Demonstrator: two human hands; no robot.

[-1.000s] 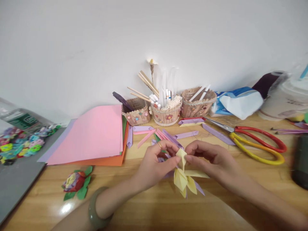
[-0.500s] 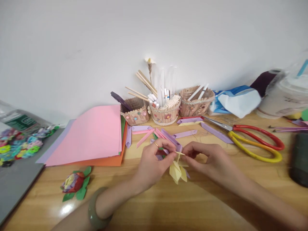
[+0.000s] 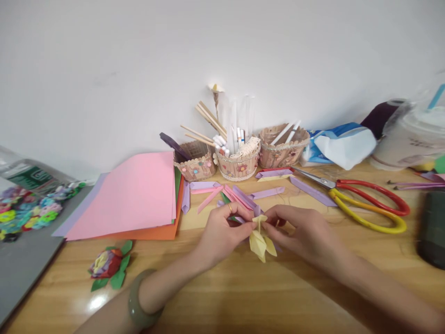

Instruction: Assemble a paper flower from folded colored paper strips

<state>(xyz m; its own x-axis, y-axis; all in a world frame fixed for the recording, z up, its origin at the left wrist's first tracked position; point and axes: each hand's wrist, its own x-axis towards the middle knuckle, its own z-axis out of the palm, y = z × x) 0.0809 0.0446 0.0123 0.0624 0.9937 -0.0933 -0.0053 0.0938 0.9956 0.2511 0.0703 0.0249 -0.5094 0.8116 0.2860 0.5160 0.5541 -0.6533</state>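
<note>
Both hands pinch the pale yellow folded paper flower (image 3: pixel 261 239), left hand (image 3: pixel 222 232) at nine o'clock, right hand (image 3: pixel 302 232) at three, steadying its folds.

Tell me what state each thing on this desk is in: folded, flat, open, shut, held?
yellow paper: folded, held between both hands.
left hand: fingers pinching the yellow paper.
right hand: fingers pinching it too.
scissors: lying flat, blades shut.
pink sheet: flat, unfolded, atop a stack.
paper flower: assembled, lying untouched.
baskets: upright, holding sticks and pens.
</note>
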